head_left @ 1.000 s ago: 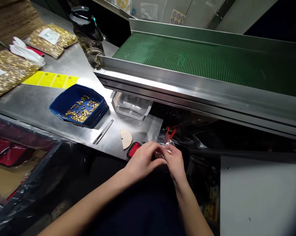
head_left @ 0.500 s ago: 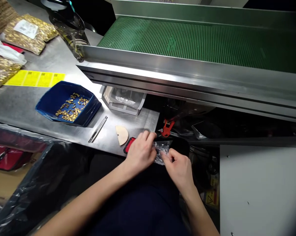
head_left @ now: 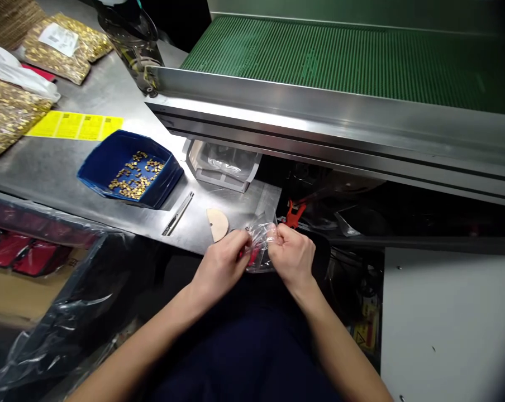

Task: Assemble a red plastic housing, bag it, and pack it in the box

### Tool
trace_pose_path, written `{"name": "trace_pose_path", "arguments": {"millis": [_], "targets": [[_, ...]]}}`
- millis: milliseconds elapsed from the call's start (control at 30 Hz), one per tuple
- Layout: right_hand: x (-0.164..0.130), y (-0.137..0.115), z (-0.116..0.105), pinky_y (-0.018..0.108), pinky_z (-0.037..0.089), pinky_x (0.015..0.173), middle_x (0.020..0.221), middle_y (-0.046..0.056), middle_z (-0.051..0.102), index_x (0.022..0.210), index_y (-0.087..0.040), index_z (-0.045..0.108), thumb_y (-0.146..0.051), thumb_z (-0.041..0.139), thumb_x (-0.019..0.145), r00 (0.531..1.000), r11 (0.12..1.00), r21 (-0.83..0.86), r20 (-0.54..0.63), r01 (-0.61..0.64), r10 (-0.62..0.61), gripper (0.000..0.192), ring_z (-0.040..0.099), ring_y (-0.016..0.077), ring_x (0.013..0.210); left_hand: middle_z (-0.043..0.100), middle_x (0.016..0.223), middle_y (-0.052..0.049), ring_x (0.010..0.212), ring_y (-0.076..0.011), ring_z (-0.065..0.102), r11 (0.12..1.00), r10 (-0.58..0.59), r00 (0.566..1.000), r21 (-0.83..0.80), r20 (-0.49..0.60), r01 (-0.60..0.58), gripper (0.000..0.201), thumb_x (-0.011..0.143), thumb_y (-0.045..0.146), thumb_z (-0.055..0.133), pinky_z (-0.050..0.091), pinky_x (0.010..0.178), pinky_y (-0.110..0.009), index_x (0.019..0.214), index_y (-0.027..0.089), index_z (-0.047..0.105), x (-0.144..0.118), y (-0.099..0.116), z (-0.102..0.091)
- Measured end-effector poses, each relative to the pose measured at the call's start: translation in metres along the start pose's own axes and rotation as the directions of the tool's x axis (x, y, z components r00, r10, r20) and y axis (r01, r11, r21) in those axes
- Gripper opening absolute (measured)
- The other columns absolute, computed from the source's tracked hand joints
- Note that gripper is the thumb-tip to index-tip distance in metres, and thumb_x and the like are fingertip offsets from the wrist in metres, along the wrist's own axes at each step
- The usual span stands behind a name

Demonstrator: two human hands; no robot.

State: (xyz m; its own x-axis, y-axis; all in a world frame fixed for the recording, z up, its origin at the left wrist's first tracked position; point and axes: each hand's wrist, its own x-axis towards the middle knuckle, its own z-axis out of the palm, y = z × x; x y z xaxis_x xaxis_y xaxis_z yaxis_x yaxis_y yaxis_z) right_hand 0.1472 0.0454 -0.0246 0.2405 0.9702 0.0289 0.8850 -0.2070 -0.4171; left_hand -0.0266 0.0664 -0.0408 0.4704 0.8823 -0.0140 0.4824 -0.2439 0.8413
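Observation:
Over my lap at the table's front edge, a crinkled clear plastic bag (head_left: 261, 237) is stretched between my two hands. The fingers of my left hand (head_left: 223, 261) are closed on its left side. My right hand (head_left: 293, 254) is closed in a fist on the right side of the bag. Something red (head_left: 253, 255) shows by my left fingertips, in or behind the plastic; its shape is mostly hidden. Just beyond my left hand, a pale half-round disc (head_left: 217, 224) with a small hole lies on the metal table (head_left: 198, 237).
A blue bin (head_left: 94, 177) holds small brass-coloured parts. Beside it lies a utility knife (head_left: 177, 213). A grey tray (head_left: 223, 180) with clear plastic bags sits under the conveyor's metal side rail (head_left: 303, 125). Orange-handled cutters (head_left: 294, 213) are beyond my right hand. Bags of brass parts (head_left: 15, 109) lie left.
My left hand has drawn back to the left, and the bag is now spread higher between both hands. The red-and-black piece by the table edge now shows only as red near the bag.

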Motion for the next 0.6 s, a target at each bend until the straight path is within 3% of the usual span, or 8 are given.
{"name": "trace_pose_path", "arguments": {"millis": [67, 100, 167, 200, 267, 367, 500, 600], "targets": [[0.005, -0.003, -0.011, 0.028, 0.035, 0.067, 0.076, 0.0, 0.064, 0.078, -0.021, 0.062, -0.035, 0.059, 0.096, 0.965, 0.976, 0.191, 0.219, 0.103, -0.144, 0.024, 0.055, 0.0148, 0.07, 0.058, 0.08, -0.001, 0.071, -0.0152, 0.054, 0.996, -0.079, 0.997, -0.046, 0.022, 0.08, 0.018, 0.1, 0.031, 0.054, 0.04, 0.067, -0.027, 0.086, 0.02, 0.056, -0.022, -0.012, -0.009], [0.006, -0.001, -0.019, 0.027, 0.04, 0.073, 0.092, 0.002, 0.068, 0.095, -0.022, 0.067, -0.037, 0.063, 0.094, 0.902, 0.937, 0.319, 0.35, 0.139, -0.253, 0.015, 0.06, 0.0164, 0.082, 0.057, 0.077, 0.0, 0.07, -0.0152, 0.053, 0.985, -0.153, 0.988, -0.075, 0.019, 0.154, 0.022, 0.099, 0.037, 0.057, 0.04, 0.066, -0.027, 0.084, 0.02, 0.058, -0.034, -0.019, -0.016], [0.003, 0.007, -0.031, 0.027, 0.046, 0.082, 0.117, 0.003, 0.068, 0.124, -0.027, 0.063, -0.042, 0.071, 0.088, 0.757, 0.859, 0.507, 0.533, 0.071, -0.377, 0.04, 0.062, 0.019, 0.101, 0.057, 0.073, 0.0, 0.068, -0.0159, 0.053, 0.93, -0.334, 0.942, -0.157, 0.015, 0.332, 0.031, 0.093, 0.047, 0.066, 0.04, 0.064, -0.027, 0.081, 0.02, 0.061, -0.058, -0.037, -0.031], [-0.001, 0.013, -0.033, 0.028, 0.047, 0.082, 0.117, 0.003, 0.068, 0.126, -0.027, 0.063, -0.045, 0.071, 0.088, 0.727, 0.853, 0.522, 0.592, -0.016, -0.348, 0.042, 0.063, 0.0192, 0.1, 0.058, 0.073, 0.0, 0.068, -0.0165, 0.053, 0.885, -0.423, 0.906, -0.207, 0.017, 0.417, 0.034, 0.089, 0.052, 0.07, 0.04, 0.063, -0.026, 0.08, 0.02, 0.062, -0.07, -0.046, -0.039], [-0.011, 0.026, -0.024, 0.027, 0.045, 0.07, 0.096, 0.001, 0.071, 0.109, -0.025, 0.069, -0.05, 0.068, 0.091, 0.744, 0.846, 0.466, 0.655, -0.259, -0.134, 0.03, 0.062, 0.0169, 0.081, 0.06, 0.072, -0.001, 0.066, -0.0167, 0.054, 0.776, -0.574, 0.817, -0.288, 0.046, 0.561, 0.039, 0.084, 0.058, 0.073, 0.041, 0.06, -0.025, 0.082, 0.019, 0.065, -0.094, -0.064, -0.053], [-0.03, 0.037, 0.017, 0.026, 0.04, 0.061, 0.081, 0.001, 0.069, 0.097, -0.022, 0.07, -0.053, 0.069, 0.089, 0.726, 0.73, 0.439, 0.678, -0.523, 0.113, 0.032, 0.06, 0.0139, 0.065, 0.057, 0.065, 0.0, 0.058, -0.0146, 0.049, 0.667, -0.691, 0.717, -0.303, 0.09, 0.681, 0.046, 0.083, 0.063, 0.07, 0.037, 0.053, -0.024, 0.085, 0.018, 0.068, -0.122, -0.082, -0.064], [-0.05, 0.032, 0.073, 0.024, 0.044, 0.056, 0.092, 0.004, 0.069, 0.114, -0.019, 0.065, -0.061, 0.066, 0.086, 0.711, 0.551, 0.536, 0.685, -0.639, 0.158, 0.05, 0.063, 0.0141, 0.068, 0.065, 0.07, -0.003, 0.062, -0.0158, 0.053, 0.685, -0.697, 0.712, -0.22, 0.08, 0.695, 0.049, 0.087, 0.065, 0.063, 0.038, 0.056, -0.024, 0.09, 0.017, 0.073, -0.134, -0.084, -0.062], [-0.055, 0.028, 0.087, 0.022, 0.046, 0.058, 0.093, 0.006, 0.069, 0.115, -0.016, 0.065, -0.059, 0.068, 0.085, 0.713, 0.423, 0.607, 0.684, -0.673, 0.154, 0.053, 0.061, 0.0127, 0.07, 0.064, 0.068, -0.002, 0.063, -0.0158, 0.054, 0.726, -0.665, 0.743, -0.168, 0.071, 0.666, 0.051, 0.092, 0.065, 0.056, 0.038, 0.059, -0.024, 0.082, 0.018, 0.071, -0.13, -0.078, -0.057]]}}
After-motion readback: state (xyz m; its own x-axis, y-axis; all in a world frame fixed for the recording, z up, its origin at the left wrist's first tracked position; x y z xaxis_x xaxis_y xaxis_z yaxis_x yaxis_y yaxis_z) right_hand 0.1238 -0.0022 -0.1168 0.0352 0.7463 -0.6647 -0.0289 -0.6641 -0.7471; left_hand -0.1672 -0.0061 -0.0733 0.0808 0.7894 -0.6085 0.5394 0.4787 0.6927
